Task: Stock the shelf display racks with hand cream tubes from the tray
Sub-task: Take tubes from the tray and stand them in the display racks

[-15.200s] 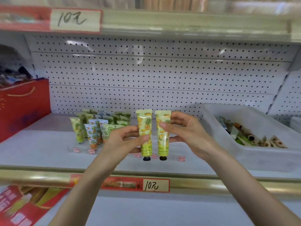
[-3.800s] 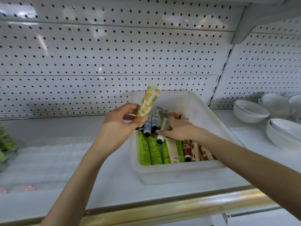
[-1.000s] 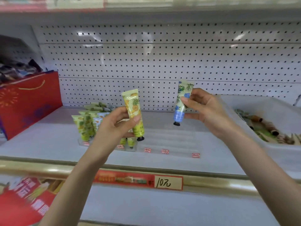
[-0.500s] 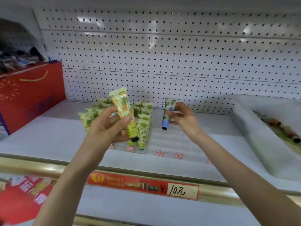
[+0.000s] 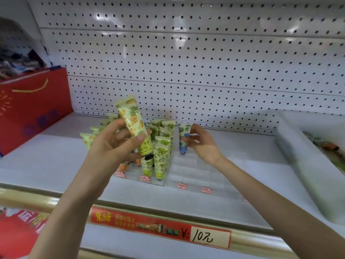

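Note:
My left hand point(image 5: 113, 144) grips a yellow pineapple-print hand cream tube point(image 5: 132, 120), tilted with its black cap down, in front of the left clear rack point(image 5: 130, 175). That rack holds several upright green and orange-print tubes point(image 5: 161, 152). My right hand point(image 5: 203, 144) pinches a blue-print tube point(image 5: 183, 130) between thumb and fingers; the tube stands cap down at the back left corner of the right clear rack point(image 5: 197, 171). The rest of that rack shows no tubes. The white tray point(image 5: 298, 156) with more tubes sits at the right edge, partly cut off.
A red gift bag point(image 5: 33, 109) stands at the shelf's left. White pegboard point(image 5: 186, 71) backs the shelf. A gold rail with a red price label point(image 5: 209, 237) runs along the front edge. Small red tags point(image 5: 182, 185) mark the rack fronts.
My right hand has lowered the blue tube into the back of the right rack. My left hand has kept the pineapple tube roughly where it was. The view has moved closer.

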Demonstrator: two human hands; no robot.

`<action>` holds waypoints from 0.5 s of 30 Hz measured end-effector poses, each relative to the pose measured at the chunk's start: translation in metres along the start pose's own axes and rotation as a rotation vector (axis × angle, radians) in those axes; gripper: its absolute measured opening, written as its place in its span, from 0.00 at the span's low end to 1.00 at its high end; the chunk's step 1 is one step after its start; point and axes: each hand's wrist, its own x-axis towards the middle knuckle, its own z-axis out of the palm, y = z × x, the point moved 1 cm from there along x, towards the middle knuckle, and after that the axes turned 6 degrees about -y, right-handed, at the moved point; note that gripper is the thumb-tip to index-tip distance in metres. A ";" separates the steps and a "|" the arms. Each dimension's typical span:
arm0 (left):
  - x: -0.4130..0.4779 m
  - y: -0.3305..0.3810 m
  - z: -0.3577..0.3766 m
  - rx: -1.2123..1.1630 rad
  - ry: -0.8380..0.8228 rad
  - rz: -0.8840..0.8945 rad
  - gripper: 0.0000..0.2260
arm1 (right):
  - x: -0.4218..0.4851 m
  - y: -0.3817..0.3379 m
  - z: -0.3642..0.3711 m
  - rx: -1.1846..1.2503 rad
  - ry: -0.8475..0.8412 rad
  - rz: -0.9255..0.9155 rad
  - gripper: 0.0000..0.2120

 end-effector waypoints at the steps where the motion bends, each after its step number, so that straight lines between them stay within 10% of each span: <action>1: 0.000 -0.001 0.001 0.003 -0.001 0.005 0.18 | 0.000 0.000 0.000 -0.012 -0.006 -0.007 0.09; 15: -0.006 -0.006 -0.020 0.027 0.009 0.043 0.14 | -0.008 -0.024 -0.014 -0.078 0.073 -0.018 0.13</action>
